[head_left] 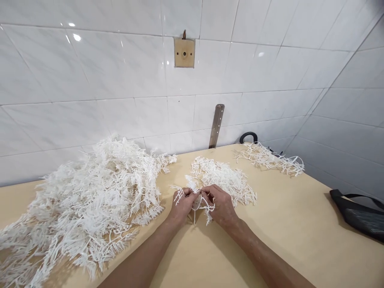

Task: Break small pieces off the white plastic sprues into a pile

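A small white branched plastic sprig is held between my two hands, over the front middle of the table. My left hand grips it with thumb and fingers pinched together. On its other side, the fingertips of my right hand are closed on the same sprig. Thin branches stick out above and below the fingers, and part of the sprig is hidden by them. Just beyond my right hand lies a flat heap of small white pieces. Left of my left hand rises a large pile of white feathery sprigs.
Farther right on the tan table lie bare white stems, with a black ring-shaped handle behind them. A black bag rests at the right edge. A metal strip stands against the tiled wall.
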